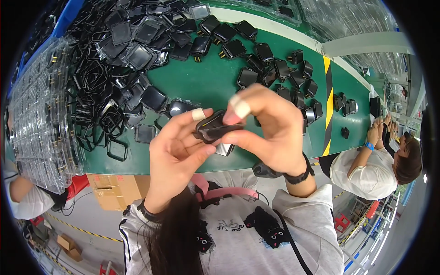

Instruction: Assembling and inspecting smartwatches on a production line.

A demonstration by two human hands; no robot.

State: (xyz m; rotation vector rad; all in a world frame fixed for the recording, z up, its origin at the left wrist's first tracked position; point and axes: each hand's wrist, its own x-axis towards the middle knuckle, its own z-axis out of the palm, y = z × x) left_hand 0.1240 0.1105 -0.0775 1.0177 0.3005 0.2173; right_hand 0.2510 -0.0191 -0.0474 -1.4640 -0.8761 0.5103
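Above the near edge of the green table, my left hand (173, 151) and my right hand (277, 130) hold a small black plastic casing (214, 130) between them. The left fingers and thumb grip its left end. My right thumb and bent forefinger pinch its right side; that hand is slightly blurred. Pale tape wraps a finger on each hand. A small white and dark piece (224, 149) shows just under the casing; whether it is held or lies on the table, I cannot tell.
Loose black frames and dark panels (137, 57) heap at the left, beside stacked clear plastic trays (43, 110). Black casings (263, 52), some with gold prongs, lie across the far right. Yellow-black tape (328, 105) crosses the green table (192, 82). A co-worker (376, 169) sits at the right.
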